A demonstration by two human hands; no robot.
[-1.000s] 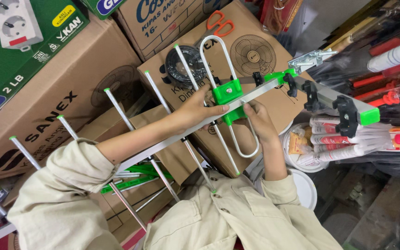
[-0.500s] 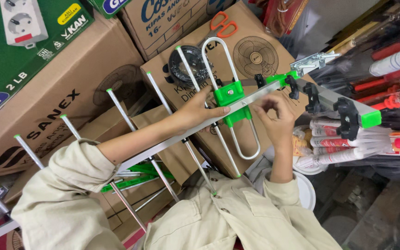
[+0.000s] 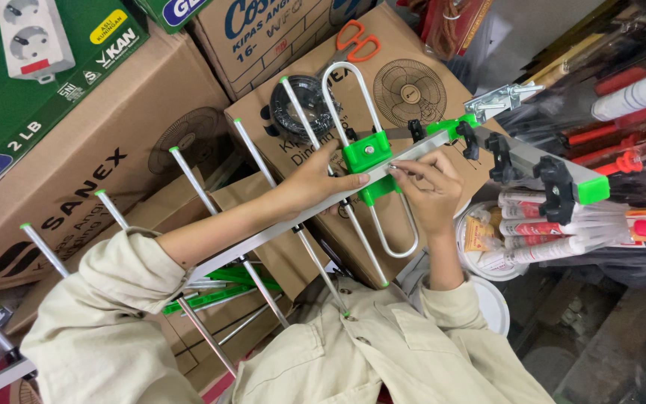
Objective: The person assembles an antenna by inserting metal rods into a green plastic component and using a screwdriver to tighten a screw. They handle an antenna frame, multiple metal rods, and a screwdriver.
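Observation:
I hold a silver aerial antenna with a long metal boom (image 3: pixel 278 230), cross rods (image 3: pixel 211 206) with green tips and a white loop (image 3: pixel 383 239). My left hand (image 3: pixel 314 182) grips the boom just left of the green plastic bracket (image 3: pixel 366 155). On the bracket's right side, my right hand (image 3: pixel 429 191) pinches the boom with its fingertips. The boom's far end carries black knobs (image 3: pixel 555 187) and a green cap (image 3: pixel 594 190).
Cardboard boxes (image 3: pixel 76 187) with fan pictures are stacked behind the antenna, with orange-handled scissors (image 3: pixel 357 41) on one. Sealant tubes (image 3: pixel 555 232) and a white tub (image 3: pixel 480 239) lie at the right. More green and silver antenna parts (image 3: pixel 211 288) sit below my left arm.
My right hand has shifted along the boom by the green bracket, its fingertips now pinching the boom's edge. My left hand keeps its grip and the antenna has barely moved.

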